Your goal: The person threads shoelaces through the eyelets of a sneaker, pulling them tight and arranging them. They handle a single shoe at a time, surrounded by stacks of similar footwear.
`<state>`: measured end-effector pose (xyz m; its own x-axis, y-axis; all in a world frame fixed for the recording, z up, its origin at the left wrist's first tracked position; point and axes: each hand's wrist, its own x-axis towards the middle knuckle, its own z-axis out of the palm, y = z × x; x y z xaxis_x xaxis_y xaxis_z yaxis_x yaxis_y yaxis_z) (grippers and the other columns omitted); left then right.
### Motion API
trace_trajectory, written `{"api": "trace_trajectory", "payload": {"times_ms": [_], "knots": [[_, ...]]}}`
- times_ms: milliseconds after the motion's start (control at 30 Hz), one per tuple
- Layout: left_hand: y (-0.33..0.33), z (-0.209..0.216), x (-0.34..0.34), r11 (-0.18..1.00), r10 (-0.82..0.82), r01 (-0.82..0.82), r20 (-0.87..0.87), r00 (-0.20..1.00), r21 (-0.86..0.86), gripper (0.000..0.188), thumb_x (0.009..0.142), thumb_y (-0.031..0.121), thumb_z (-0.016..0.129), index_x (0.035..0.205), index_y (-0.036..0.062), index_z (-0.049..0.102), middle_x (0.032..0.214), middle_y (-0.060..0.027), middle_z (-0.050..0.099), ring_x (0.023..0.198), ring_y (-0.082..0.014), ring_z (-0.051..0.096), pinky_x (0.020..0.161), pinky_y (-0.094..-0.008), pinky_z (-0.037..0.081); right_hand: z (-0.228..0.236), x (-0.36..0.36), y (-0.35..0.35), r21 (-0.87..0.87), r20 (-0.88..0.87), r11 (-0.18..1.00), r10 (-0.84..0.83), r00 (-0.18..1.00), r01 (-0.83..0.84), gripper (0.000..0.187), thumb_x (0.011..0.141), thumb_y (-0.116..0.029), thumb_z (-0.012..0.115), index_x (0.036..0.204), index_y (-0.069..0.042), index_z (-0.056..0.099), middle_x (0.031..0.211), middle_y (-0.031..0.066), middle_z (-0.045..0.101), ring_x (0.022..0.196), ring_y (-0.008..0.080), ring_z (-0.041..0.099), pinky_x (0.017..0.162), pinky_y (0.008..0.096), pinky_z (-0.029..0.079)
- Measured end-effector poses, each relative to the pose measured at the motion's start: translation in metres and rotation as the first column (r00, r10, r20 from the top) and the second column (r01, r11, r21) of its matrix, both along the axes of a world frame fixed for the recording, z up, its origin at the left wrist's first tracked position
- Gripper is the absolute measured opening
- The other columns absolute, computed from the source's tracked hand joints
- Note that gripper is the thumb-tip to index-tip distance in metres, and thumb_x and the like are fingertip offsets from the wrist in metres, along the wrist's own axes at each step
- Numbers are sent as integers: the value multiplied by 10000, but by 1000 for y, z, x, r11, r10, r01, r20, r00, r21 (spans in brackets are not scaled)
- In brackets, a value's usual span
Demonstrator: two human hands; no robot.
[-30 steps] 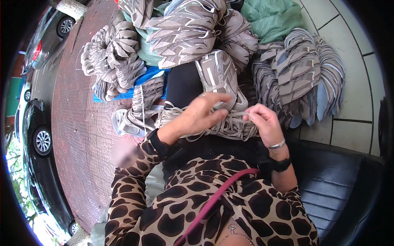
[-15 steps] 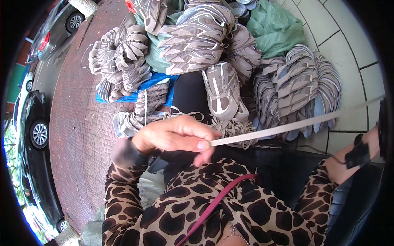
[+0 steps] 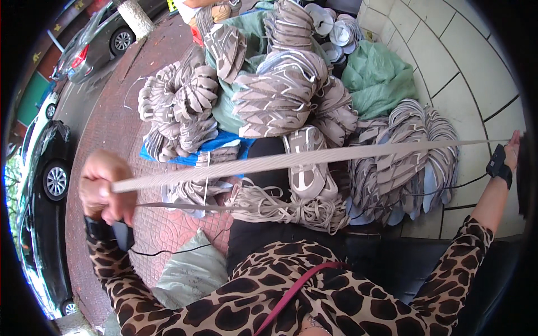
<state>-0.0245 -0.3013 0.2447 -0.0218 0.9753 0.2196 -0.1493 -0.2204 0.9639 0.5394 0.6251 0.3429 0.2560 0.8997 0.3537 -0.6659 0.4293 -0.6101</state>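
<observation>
A flat beige shoelace (image 3: 280, 161) stretches taut across the whole view. My left hand (image 3: 106, 187), far out to the left, is closed on one end of its span. My right hand (image 3: 511, 150), up at the right rim, grips the other part; its fingertips are partly cut off by the dark edge. From below my left hand a thinner strand runs to a heap of loose beige laces (image 3: 286, 211) on my lap. Just beyond that heap lies a grey-beige shoe upper (image 3: 314, 182) with white trim, partly covered by the stretched lace.
Several stacked bundles of shoe uppers (image 3: 274, 106) lie ahead, more (image 3: 400, 151) at the right. A green sack (image 3: 378, 75) leans by the tiled wall (image 3: 437, 50). A pale sack (image 3: 190, 274) sits at my left. Parked cars (image 3: 50, 185) stand beyond the paving; another person's arm shows at the top.
My left hand has swung far out left and my right hand up and outward, drawing the shoelace into a much longer span. The view has shifted a little.
</observation>
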Motion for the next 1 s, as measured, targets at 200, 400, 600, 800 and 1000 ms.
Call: {"api": "trace_trajectory", "payload": {"times_ms": [200, 400, 600, 800, 1000], "knots": [[-11, 10, -8, 648, 531, -587, -266, 805, -485, 265, 930, 181, 570, 770, -30, 584, 587, -58, 573, 360, -56, 420, 332, -233, 417, -136, -51, -72, -122, 956, 942, 26, 293, 314, 207, 900, -198, 503, 958, -59, 645, 819, 78, 660, 765, 173, 652, 664, 321, 521], [151, -92, 61, 804, -146, -87, -336, 930, -589, 242, 976, 222, 499, 955, 49, 668, 656, 50, 497, 532, -27, 440, 458, -193, 365, -193, -249, -375, 206, 968, 841, -251, -24, -500, 235, 869, -70, 532, 1065, -13, 651, 1107, 123, 643, 746, 230, 669, 672, 312, 522], [245, -114, 123, 885, -310, 169, -278, 909, -434, 296, 1001, 303, 461, 951, 65, 630, 613, 64, 438, 532, -37, 417, 454, -204, 376, -251, -264, -542, -627, 614, 76, 661, -431, -775, 191, 926, -124, 556, 1069, -18, 624, 848, 21, 651, 675, 75, 590, 599, 211, 473], [200, -141, 83, 755, -373, 235, -106, 922, -612, 305, 1011, 309, 443, 959, 67, 620, 623, 64, 426, 558, -33, 411, 496, -194, 378, -265, -179, -487, -510, 806, 672, 591, -27, -537, 217, 917, -217, 569, 848, -42, 676, 653, -59, 513, 586, 24, 438, 537, 185, 346], [177, -172, 82, 736, -310, 163, -114, 944, -657, 320, 1022, 310, 428, 961, 41, 592, 646, 46, 464, 571, -37, 447, 512, -191, 389, -295, -145, -451, 257, 891, 950, -305, -337, -180, 212, 908, -101, 479, 980, 7, 646, 893, 116, 647, 826, 266, 624, 733, 382, 482]]}}
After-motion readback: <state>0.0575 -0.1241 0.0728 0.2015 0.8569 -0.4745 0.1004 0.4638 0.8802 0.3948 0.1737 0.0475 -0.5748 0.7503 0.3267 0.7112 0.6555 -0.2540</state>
